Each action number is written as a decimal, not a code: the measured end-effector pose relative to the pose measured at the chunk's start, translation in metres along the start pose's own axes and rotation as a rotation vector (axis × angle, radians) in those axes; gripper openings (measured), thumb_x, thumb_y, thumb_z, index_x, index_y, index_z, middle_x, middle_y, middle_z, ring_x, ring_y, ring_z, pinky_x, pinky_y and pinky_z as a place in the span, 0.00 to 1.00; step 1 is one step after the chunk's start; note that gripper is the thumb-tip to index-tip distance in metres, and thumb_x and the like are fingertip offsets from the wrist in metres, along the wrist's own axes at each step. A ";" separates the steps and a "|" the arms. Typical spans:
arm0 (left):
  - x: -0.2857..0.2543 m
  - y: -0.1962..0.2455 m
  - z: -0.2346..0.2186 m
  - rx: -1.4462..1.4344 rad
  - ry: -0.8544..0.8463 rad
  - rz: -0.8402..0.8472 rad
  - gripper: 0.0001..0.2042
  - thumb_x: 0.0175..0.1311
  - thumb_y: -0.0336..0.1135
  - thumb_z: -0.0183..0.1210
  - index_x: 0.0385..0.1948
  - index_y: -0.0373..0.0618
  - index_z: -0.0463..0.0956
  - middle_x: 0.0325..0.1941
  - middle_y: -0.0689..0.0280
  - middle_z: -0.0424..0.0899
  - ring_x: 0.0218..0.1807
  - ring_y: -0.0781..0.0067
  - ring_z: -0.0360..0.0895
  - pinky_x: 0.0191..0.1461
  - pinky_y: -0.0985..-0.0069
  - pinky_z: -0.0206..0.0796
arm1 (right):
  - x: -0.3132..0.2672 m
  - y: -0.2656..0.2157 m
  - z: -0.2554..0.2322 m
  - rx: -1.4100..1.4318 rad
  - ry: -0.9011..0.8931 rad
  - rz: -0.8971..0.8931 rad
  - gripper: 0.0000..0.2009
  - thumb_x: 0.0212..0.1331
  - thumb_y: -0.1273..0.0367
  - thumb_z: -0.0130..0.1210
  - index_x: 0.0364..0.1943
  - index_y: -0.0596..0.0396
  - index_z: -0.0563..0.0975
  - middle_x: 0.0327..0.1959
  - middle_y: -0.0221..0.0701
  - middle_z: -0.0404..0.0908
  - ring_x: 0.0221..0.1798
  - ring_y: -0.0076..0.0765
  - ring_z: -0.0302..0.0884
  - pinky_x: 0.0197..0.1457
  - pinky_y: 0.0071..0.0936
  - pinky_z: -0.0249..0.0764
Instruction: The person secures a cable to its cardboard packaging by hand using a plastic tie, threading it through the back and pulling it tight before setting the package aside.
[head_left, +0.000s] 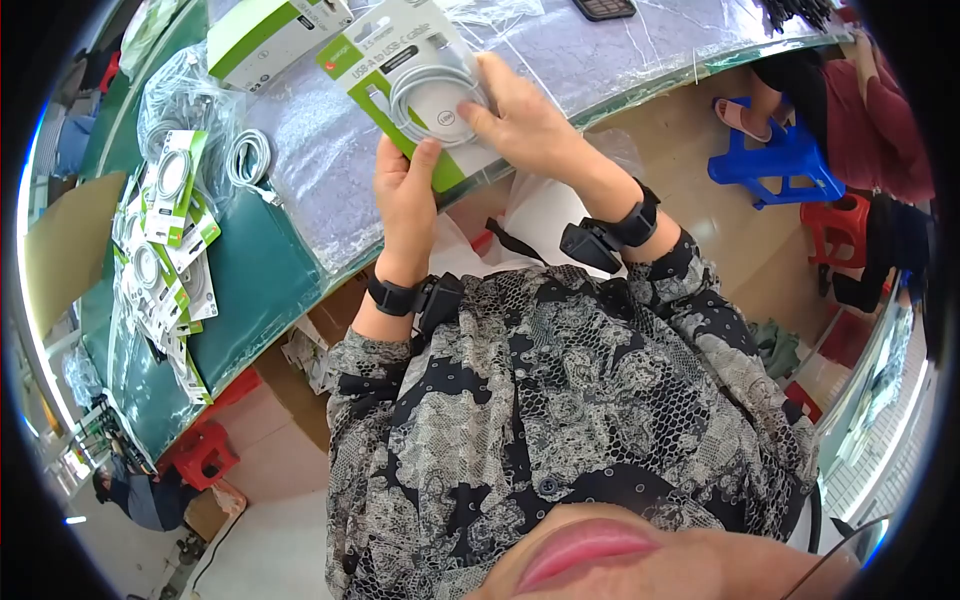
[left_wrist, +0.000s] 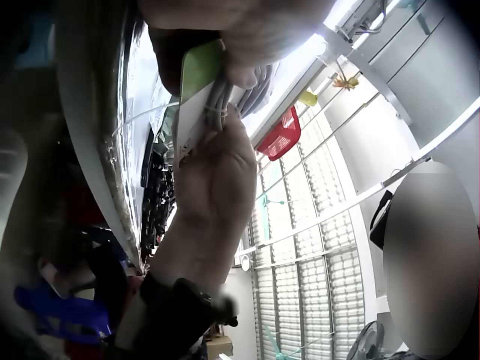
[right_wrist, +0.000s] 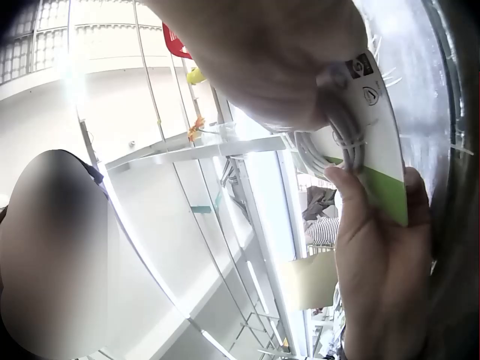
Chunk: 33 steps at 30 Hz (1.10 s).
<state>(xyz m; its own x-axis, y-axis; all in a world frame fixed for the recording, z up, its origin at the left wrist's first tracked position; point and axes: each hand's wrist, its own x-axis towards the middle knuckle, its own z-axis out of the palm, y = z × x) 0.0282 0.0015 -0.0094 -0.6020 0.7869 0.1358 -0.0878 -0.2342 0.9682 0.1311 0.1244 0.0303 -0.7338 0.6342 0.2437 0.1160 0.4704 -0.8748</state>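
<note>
Both hands hold up a white and green cable card (head_left: 445, 165) printed "USB-A to USB-C cable", tilted above the table edge. A coiled grey-white cable (head_left: 398, 100) is fastened to its front. My left hand (head_left: 405, 200) pinches the lower left edge, thumb on the front. On the opposite side, my right hand (head_left: 530, 120) grips the right edge, its thumb lying over the coil. The right wrist view shows the card's green end (right_wrist: 386, 196) between left thumb and fingers; the fingers behind the card are mostly hidden.
To the left lie a pile of carded cables (head_left: 165, 270), a loose coiled cable (head_left: 248, 158) and a clear plastic bag (head_left: 190, 90). A green and white box (head_left: 270, 45) stands behind the card. Past the table's right edge are a blue stool (head_left: 775, 165) and a seated person.
</note>
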 end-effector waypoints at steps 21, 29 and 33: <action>0.048 0.040 -0.005 1.102 -0.043 0.944 0.13 0.42 0.32 0.64 0.33 0.60 0.79 0.52 0.66 0.66 0.59 0.57 0.58 0.65 0.49 0.43 | -0.003 -0.005 0.012 -0.103 0.006 -0.276 0.18 0.54 0.79 0.48 0.51 0.60 0.65 0.40 0.49 0.73 0.44 0.58 0.72 0.45 0.40 0.70; 0.063 0.064 -0.011 1.104 -0.324 0.948 0.10 0.41 0.33 0.62 0.28 0.62 0.79 0.48 0.73 0.69 0.60 0.62 0.60 0.70 0.45 0.29 | -0.004 -0.008 0.015 -0.093 0.017 -0.297 0.18 0.54 0.79 0.49 0.51 0.60 0.67 0.39 0.46 0.74 0.42 0.55 0.74 0.44 0.39 0.71; 0.067 0.064 -0.013 1.143 -0.384 0.987 0.10 0.40 0.33 0.60 0.27 0.62 0.77 0.47 0.74 0.70 0.59 0.64 0.62 0.71 0.44 0.27 | -0.004 -0.009 0.019 -0.068 0.001 -0.294 0.19 0.54 0.79 0.49 0.52 0.60 0.67 0.39 0.45 0.75 0.43 0.55 0.74 0.44 0.39 0.71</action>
<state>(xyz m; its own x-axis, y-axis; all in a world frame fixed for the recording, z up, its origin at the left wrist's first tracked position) -0.0277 0.0315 0.0589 0.1919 0.7241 0.6624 0.9423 -0.3247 0.0819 0.1203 0.1057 0.0294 -0.7421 0.4652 0.4826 -0.0570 0.6736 -0.7369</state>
